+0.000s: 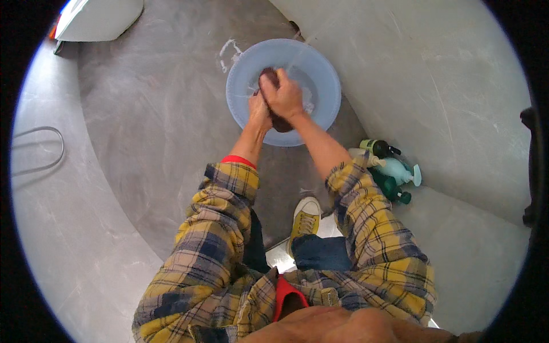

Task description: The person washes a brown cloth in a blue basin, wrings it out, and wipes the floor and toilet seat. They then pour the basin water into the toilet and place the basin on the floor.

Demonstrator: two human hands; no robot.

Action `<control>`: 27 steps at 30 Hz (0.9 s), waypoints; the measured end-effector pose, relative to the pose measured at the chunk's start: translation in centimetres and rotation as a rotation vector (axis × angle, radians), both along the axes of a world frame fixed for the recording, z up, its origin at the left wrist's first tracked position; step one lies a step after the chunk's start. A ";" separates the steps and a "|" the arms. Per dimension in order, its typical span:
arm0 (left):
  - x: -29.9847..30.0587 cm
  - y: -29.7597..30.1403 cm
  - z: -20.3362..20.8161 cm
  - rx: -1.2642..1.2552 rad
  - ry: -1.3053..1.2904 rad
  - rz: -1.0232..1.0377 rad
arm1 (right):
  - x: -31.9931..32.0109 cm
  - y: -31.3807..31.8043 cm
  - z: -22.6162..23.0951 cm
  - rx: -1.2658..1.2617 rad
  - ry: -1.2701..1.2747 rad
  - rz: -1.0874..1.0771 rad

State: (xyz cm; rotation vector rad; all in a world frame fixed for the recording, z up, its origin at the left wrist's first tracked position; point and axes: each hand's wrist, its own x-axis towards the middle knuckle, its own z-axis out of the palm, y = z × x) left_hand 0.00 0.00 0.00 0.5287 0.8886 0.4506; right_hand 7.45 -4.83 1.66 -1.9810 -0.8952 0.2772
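Note:
Over a round light-blue basin [330, 86], both my hands grip a long dark maroon object with rounded ends, shaped like a shoe [281, 123]. My right hand [284, 98] is closed over its upper part, thumb toward the far end. On its left side my left hand [260, 111] is wrapped round it, the fingers partly hidden. Whitish suds [307, 102] lie in the basin beneath my hands. I cannot make out whether anything else is between my palms and the maroon object.
To the right, pump bottles and other bottles [394, 170] lie clustered by the pale wall [434, 86]. A foam streak [226, 54] marks the grey floor [154, 108] left of the basin. A white fixture [103, 18] stands far left; a metal bar [60, 146] is at left.

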 end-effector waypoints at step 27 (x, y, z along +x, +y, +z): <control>-4.6 2.1 -7.5 -0.145 -0.207 -0.344 | -4.9 -2.4 -1.1 0.107 0.347 0.270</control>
